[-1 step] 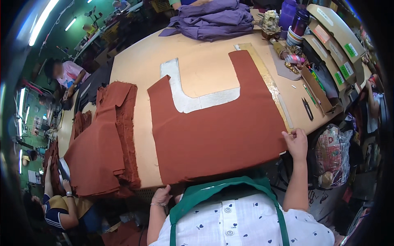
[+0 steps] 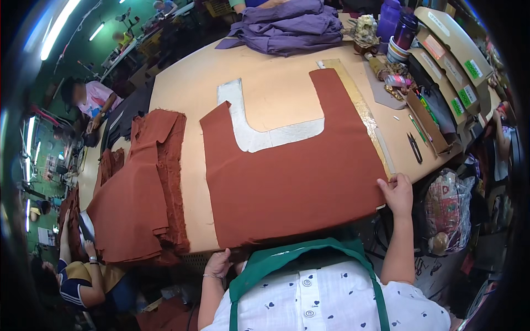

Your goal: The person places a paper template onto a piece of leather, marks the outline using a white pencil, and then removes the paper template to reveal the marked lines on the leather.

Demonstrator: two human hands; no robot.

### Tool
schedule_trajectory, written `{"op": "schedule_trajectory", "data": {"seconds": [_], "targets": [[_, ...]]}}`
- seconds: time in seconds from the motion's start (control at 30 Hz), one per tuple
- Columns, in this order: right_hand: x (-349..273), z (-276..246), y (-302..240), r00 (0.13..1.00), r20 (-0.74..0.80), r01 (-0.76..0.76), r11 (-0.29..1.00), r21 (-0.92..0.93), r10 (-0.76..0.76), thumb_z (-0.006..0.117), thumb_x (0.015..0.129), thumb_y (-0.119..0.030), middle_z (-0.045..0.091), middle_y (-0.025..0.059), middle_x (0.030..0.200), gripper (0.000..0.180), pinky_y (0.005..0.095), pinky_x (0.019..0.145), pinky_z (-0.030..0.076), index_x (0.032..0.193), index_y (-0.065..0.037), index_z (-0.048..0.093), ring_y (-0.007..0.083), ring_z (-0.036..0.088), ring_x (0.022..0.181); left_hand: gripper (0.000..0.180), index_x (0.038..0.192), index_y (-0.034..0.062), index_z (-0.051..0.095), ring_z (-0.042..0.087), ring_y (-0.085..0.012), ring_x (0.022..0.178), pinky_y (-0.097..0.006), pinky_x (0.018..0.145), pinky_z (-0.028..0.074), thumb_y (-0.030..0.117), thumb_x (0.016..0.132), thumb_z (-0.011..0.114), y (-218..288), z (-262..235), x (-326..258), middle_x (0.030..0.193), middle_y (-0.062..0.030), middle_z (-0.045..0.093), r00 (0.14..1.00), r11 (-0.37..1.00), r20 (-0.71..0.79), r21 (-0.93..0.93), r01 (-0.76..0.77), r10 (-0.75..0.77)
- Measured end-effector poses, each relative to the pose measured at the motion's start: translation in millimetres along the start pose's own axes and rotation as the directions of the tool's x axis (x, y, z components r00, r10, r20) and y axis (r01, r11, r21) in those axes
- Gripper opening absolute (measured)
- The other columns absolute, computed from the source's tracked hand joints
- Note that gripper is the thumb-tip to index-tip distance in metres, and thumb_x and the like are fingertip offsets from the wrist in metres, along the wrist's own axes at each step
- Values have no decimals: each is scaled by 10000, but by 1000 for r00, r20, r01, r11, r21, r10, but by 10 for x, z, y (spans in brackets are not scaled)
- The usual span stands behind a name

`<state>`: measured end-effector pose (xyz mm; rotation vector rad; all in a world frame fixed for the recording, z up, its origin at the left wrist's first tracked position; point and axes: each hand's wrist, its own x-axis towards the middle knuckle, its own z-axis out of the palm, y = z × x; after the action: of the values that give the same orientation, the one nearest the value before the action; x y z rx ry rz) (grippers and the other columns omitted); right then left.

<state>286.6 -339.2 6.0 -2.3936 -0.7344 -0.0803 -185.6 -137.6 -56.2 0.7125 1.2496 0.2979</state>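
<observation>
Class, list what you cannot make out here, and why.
All in the head view:
Left hand: most fingers, hidden by the hand itself.
Right hand: whether it pinches the rust cloth; contact too small.
Pale template: any part under that cloth, covered.
Purple cloth: far side, cut by the upper edge.

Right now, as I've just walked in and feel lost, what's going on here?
The person's right hand touches the right edge of a rust cloth lying on the table; the left hand is by its near left corner, grip unclear. A curved white piece lies along the cloth's cutout. A rust pile sits to the left.
</observation>
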Motion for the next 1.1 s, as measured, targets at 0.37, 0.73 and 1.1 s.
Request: {"op": "schedule_trajectory", "data": {"seconds": [0.37,0.73,1.1], "targets": [[-11,143,-86,988,141,51,993,102,-65,629,797,-114,512,127,686,202,368,628,427,768,8,471,291,535,655,541,1145,17,530,632,-237,834,-323,739,510,431,806,612,45,83,-51,1098,-106,592,986,991,100,46,129,-133],[-56,135,-175,965,195,123,960,251,-174,661,725,-63,642,122,897,309,354,779,474,1015,-13,566,285,618,876,557,943,17,575,621,-151,571,-181,446,461,549,776,570,195,277,-162,739,-81,627,974,891,102,-394,228,-204],[-41,98,-276,943,215,248,968,46,-252,549,843,-96,629,138,759,107,354,643,471,894,-18,601,290,618,713,209,853,-5,618,585,-118,601,-234,581,484,181,861,522,638,602,-399,792,-81,652,918,909,28,133,-395,395]]}}
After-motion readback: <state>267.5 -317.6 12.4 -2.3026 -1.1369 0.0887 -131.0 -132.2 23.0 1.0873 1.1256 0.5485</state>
